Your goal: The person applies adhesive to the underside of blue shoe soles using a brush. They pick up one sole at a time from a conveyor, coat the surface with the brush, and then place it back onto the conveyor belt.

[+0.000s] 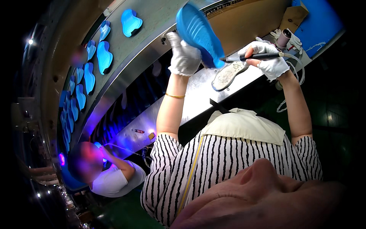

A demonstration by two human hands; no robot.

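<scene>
A blue shoe sole (199,33) with a ridged surface is tilted up in my left hand (185,57). That hand wears a white glove and is closed round the sole's lower left side. My right hand (268,61), in a white glove with bare fingertips showing, grips a black pen-shaped tool (264,56). The tool's pointed tip is at the sole's lower right end; whether they touch I cannot tell. From the tool's rear end runs a white tube or cord (301,66). Below the tool, a worn greyish sole-shaped piece (228,76) lies on the metal bench.
On the left, a curved conveyor (118,49) carries several blue soles (104,57). The metal bench (190,95) runs beneath my hands. A thread spool (283,39), white gloves and cardboard (294,17) sit at the far right. Another person (118,179) works at the lower left.
</scene>
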